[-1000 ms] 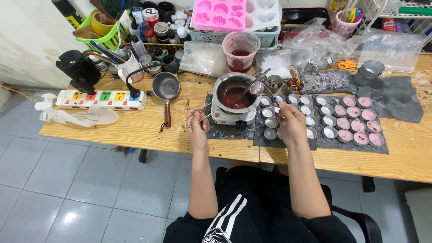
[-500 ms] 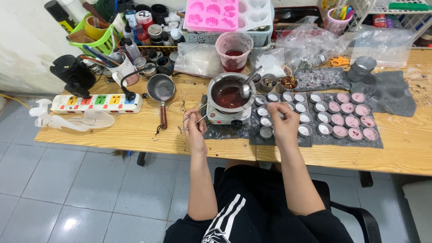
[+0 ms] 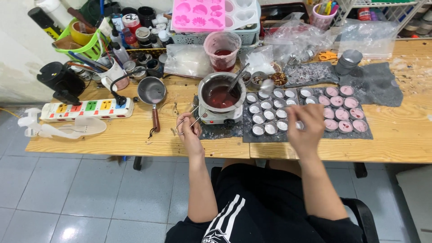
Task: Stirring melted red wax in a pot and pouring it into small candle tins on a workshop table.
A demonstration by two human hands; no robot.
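My left hand (image 3: pixel 189 131) is closed on thin metal tweezers (image 3: pixel 192 119) whose tips point up-right toward a small white hot plate (image 3: pixel 221 117). On the plate stands a metal pot of dark red liquid (image 3: pixel 219 93) with a spoon (image 3: pixel 237 77) leaning in it. My right hand (image 3: pixel 307 127) hovers with bent fingers over rows of small round tins (image 3: pixel 269 115) on a dark mat (image 3: pixel 265 136). One tin shows at the fingertips; I cannot tell whether it is gripped. Pink-filled tins (image 3: pixel 343 108) lie to the right of that hand.
A small saucepan (image 3: pixel 152 91) and a white power strip (image 3: pixel 87 109) lie left on the wooden table (image 3: pixel 112 135). A pink-stained plastic cup (image 3: pixel 222 50), pink moulds (image 3: pixel 198 14), plastic bags, jars and scissors (image 3: pixel 327 56) crowd the back. A white fan (image 3: pixel 54 128) lies at the left edge.
My right hand has moved right along the rows of tins, from the empty ones near the pot toward the pink-filled ones. The left hand with the tweezers has stayed in place.
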